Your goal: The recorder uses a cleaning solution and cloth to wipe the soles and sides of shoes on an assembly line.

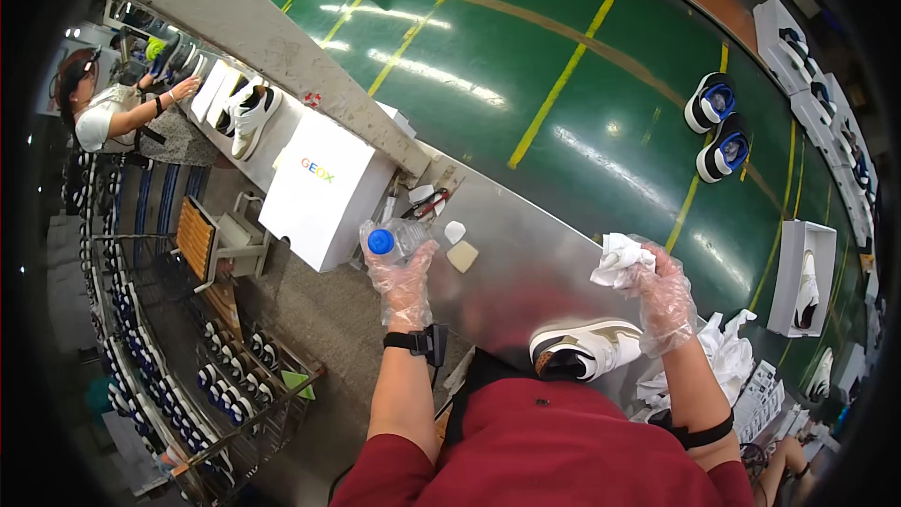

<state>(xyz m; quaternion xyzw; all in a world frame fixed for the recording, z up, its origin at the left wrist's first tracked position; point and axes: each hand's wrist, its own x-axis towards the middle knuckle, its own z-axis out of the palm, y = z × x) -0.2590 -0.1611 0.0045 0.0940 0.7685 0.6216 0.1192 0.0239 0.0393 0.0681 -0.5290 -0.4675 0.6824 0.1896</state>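
My left hand [404, 286], in a clear plastic glove, is wrapped round a clear plastic bottle [405, 237] with a blue cap. The bottle is tilted, its cap toward the left, above the edge of a metal worktop [507, 291]. In my right hand [668, 305], also gloved, is a crumpled white tissue or cloth [621, 263]; its exact material is unclear. Between my arms, close to my body, a white sneaker [589, 347] with olive and tan panels rests on the worktop. A cream sponge-like pad [462, 256] and a small white piece [455, 232] lie right of the bottle.
Beyond the worktop runs a green surface with yellow lines, carrying blue-lined shoes [718, 136]. A white shoebox [324, 183] stands left, near small tools [430, 204]. Crumpled white paper [718, 357] lies by my right forearm. Another person [103, 108] works at far left, above shoe racks [235, 366].
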